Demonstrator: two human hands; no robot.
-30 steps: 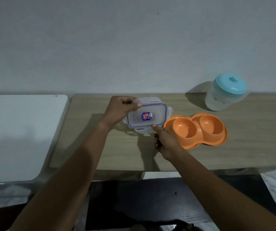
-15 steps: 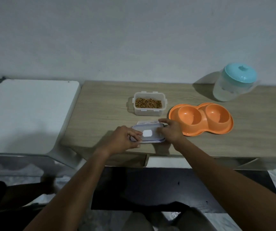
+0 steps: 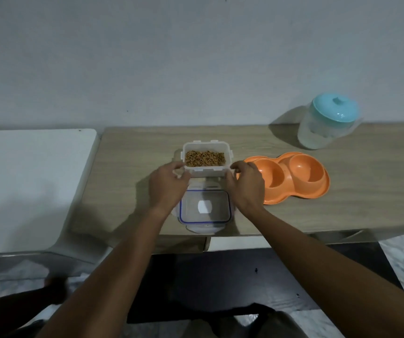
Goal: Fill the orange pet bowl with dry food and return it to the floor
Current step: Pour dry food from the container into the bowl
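The orange double pet bowl (image 3: 293, 178) sits empty on the wooden table (image 3: 132, 167), right of centre. A clear plastic food container (image 3: 205, 159) with brown dry food stands uncovered just left of it. Its clear lid with a blue seal (image 3: 205, 209) lies flat near the table's front edge. My left hand (image 3: 169, 185) is at the container's front left corner, fingers loosely curled and touching it. My right hand (image 3: 246, 184) is at the front right corner, between the container and the bowl, fingers loosely curled. Neither hand holds anything.
A clear jug with a teal lid (image 3: 327, 123) stands at the back right of the table. A white surface (image 3: 25, 186) adjoins the table on the left. A dark mat (image 3: 220, 284) covers the floor below, and the wall is right behind the table.
The lid came off the container and was laid near the table's front edge. Both hands have let go of it and moved forward to the container's sides.
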